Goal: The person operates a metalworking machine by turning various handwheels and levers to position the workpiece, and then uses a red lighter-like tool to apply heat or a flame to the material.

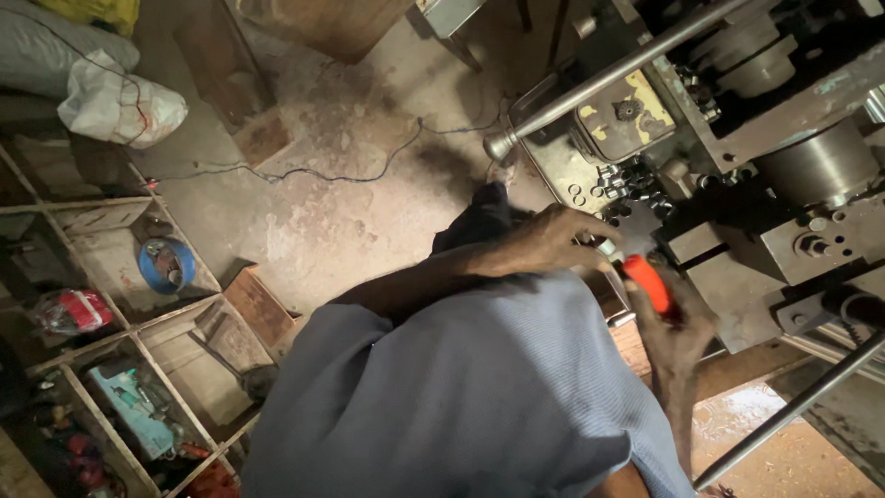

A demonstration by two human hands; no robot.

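The person wears a grey-blue ribbed shirt (479,387) with short sleeves, both forearms bare, and dark trousers (475,221).

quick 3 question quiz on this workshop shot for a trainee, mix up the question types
1. True or false: the right hand holds a tool with an orange-red handle.
2. Where do the left hand's fingers rest? A) on the white bag B) at the small metal part on the machine C) on the blue round tin
3. Fill in: the long steel lever above the hands ends in a rounded ____.

Key: 1 true; 2 B; 3 knob
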